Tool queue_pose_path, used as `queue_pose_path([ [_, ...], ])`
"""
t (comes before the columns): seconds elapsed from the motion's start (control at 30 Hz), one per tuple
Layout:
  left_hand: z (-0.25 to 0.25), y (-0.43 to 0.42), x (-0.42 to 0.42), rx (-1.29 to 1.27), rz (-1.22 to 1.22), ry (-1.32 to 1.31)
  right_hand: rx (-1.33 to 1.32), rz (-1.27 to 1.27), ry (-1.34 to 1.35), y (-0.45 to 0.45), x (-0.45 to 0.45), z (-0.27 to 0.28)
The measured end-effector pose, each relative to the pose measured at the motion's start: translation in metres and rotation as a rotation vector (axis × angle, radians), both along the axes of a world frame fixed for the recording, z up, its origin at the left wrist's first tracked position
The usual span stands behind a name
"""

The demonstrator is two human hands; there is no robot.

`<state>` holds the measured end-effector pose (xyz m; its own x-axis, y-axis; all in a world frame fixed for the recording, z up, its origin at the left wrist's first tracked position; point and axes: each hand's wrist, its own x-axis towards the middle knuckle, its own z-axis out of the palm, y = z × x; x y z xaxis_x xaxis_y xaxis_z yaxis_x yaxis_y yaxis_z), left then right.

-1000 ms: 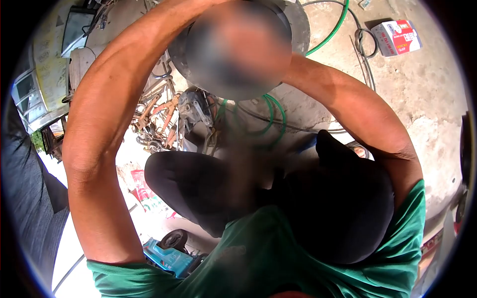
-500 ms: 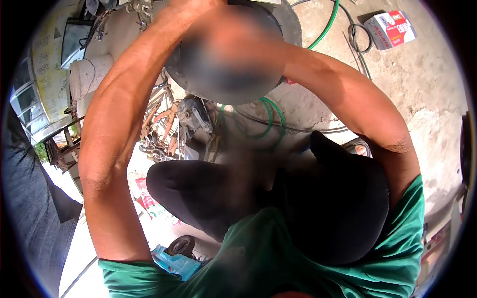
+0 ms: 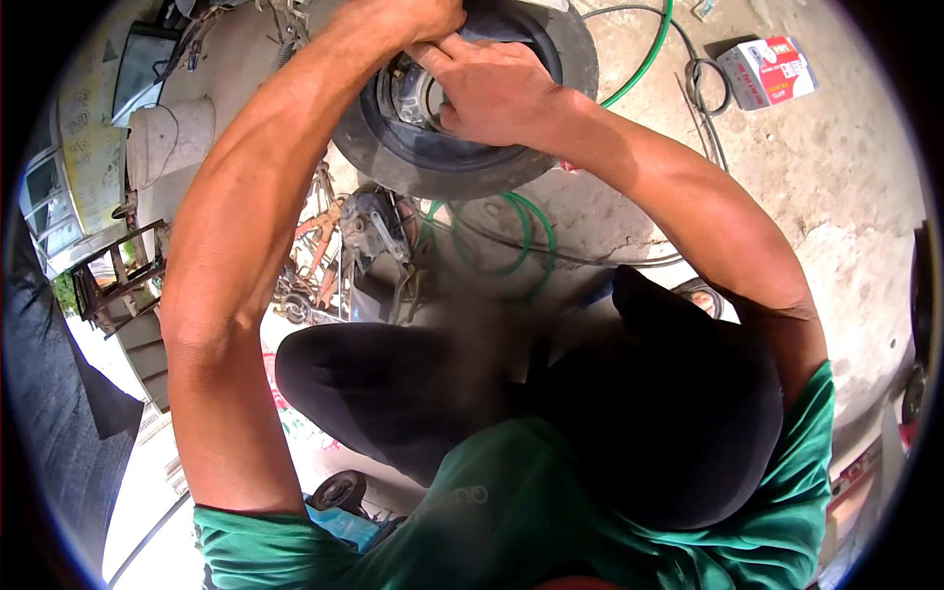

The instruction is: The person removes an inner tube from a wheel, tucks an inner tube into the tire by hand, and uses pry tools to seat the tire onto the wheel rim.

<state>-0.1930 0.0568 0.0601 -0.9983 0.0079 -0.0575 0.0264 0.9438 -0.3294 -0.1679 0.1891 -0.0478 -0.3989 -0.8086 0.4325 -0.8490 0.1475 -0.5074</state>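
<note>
A dark sheet (image 3: 59,393) hangs at the far left, with a dark rack (image 3: 123,270) just beside it and, higher up, a pale container (image 3: 169,143) with a thin cord across it. Next comes the person's left arm, bent at the elbow and reaching up past a heap of metal tools (image 3: 320,246) on the ground. Low down, near the green sleeve, a teal object (image 3: 346,526) with a small black wheel (image 3: 339,490) shows in part. Right of the tools stands a grey metal part (image 3: 374,231), in front of the person's dark-trousered knees. At the top edge is the left hand (image 3: 425,18), over the upper part of a wheel with a black tyre (image 3: 442,175); its fingers are mostly hidden, so whether they grip anything cannot be told. The wheel lies before the person, a metal hub (image 3: 411,93) at its middle. Over that hub spreads the right hand (image 3: 503,93), back upward, its fingers pointing toward the left hand and its thumb held apart from them; whether it clamps on anything cannot be told. Further right, a green hose (image 3: 649,59) and a dark cable (image 3: 716,143) trail over the concrete floor (image 3: 816,187), near a red-and-white box (image 3: 769,74).
</note>
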Motion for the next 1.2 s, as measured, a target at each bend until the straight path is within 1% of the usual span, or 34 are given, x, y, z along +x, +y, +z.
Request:
queue_pose_path([
  [0.1, -0.005, -0.003, 0.003, -0.004, -0.090, 0.103, -0.037, 0.134, -0.134, 0.019, -0.029, -0.012],
  [0.13, -0.003, -0.002, 0.002, -0.007, 0.004, 0.001, 0.061, 0.018, -0.132, 0.034, -0.035, 0.003],
  [0.17, -0.003, -0.004, 0.003, -0.049, 0.003, 0.007, 0.300, -0.070, -0.245, 0.045, -0.043, 0.023],
  [0.23, -0.011, -0.008, 0.007, -0.129, 0.000, 0.010, 0.138, -0.182, -0.089, 0.058, -0.062, 0.002],
  [0.37, -0.032, -0.022, 0.010, -0.131, 0.055, 0.051, -0.064, -0.279, 0.018, 0.054, -0.057, -0.022],
  [0.43, -0.034, -0.021, 0.015, -0.059, -0.011, 0.168, -0.154, -0.319, 0.084, 0.051, -0.059, -0.024],
  [0.47, -0.035, -0.021, 0.016, -0.026, -0.047, 0.228, -0.120, -0.314, 0.046, 0.050, -0.059, -0.028],
  [0.57, -0.030, -0.015, 0.023, -0.042, -0.046, 0.226, -0.159, -0.295, 0.013, 0.052, -0.054, -0.024],
  [0.6, -0.036, -0.019, 0.023, -0.062, -0.020, 0.173, -0.145, -0.290, 0.019, 0.055, -0.052, -0.025],
  [0.73, -0.021, -0.008, 0.029, 0.020, 0.022, 0.140, -0.170, -0.280, 0.010, 0.065, -0.067, -0.044],
  [0.77, -0.028, -0.010, 0.029, -0.008, -0.009, 0.262, -0.163, -0.278, 0.004, 0.061, -0.075, -0.048],
  [0.83, -0.048, -0.014, 0.033, -0.073, -0.077, 0.496, -0.154, -0.280, -0.017, 0.049, -0.084, -0.033],
  [0.93, -0.056, 0.008, 0.058, 0.355, -0.036, 0.690, -0.017, -0.167, -0.116, 0.033, -0.098, -0.028],
  [0.97, -0.061, 0.026, 0.072, 0.446, -0.020, 0.771, 0.033, -0.134, -0.142, 0.028, -0.104, -0.028],
  [1.0, -0.073, 0.040, 0.083, 0.580, 0.070, 0.816, -0.061, -0.076, -0.160, 0.023, -0.113, -0.042],
  [1.03, -0.085, 0.050, 0.090, 0.715, 0.165, 0.857, -0.056, -0.082, -0.135, 0.018, -0.117, -0.044],
  [1.1, -0.094, 0.063, 0.100, 1.459, 0.599, 0.907, -0.041, -0.090, -0.083, 0.009, -0.121, -0.046],
  [1.13, -0.099, 0.066, 0.103, 1.828, 0.828, 0.894, 0.034, -0.114, -0.061, 0.006, -0.126, -0.046],
  [1.2, -0.108, 0.059, 0.103, 2.109, 0.766, 1.036, 0.016, -0.151, -0.034, 0.009, -0.122, -0.047],
])
